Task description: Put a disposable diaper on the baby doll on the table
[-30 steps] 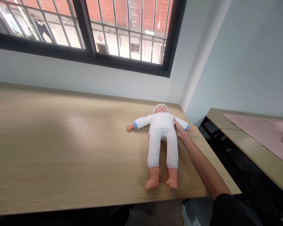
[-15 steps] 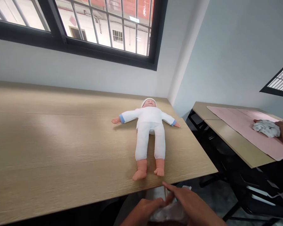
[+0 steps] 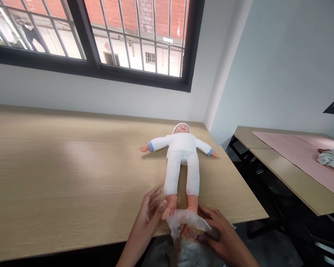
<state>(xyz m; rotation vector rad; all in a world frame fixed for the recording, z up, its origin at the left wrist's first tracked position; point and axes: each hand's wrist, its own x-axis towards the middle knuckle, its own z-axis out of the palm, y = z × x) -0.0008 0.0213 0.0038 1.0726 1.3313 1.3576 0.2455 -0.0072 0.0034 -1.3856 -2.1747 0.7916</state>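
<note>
A baby doll (image 3: 183,142) in a white suit with blue cuffs and a white cap lies on its back on the wooden table, arms spread and bare feet toward me. My left hand (image 3: 149,211) is beside the doll's foot on the left, fingers apart and slightly blurred, holding nothing visible. My right hand (image 3: 217,230) closes around the edge of a thin, see-through whitish plastic bag (image 3: 187,218), close to the other foot. The bag hangs at the table's front edge and partly covers the doll's toes. Its contents are too blurred to make out.
The wooden table (image 3: 58,193) runs left along the wall under a barred window (image 3: 139,40). To the right, past a gap, stands a second table (image 3: 292,178) with a pink cloth (image 3: 289,155) and a bundle of patterned white cloth (image 3: 332,160) on it.
My hands have moved apart and up from below the table edge to the doll's feet, bringing up the plastic bag. The view has shifted left and up; another person's hand at right is out of view.
</note>
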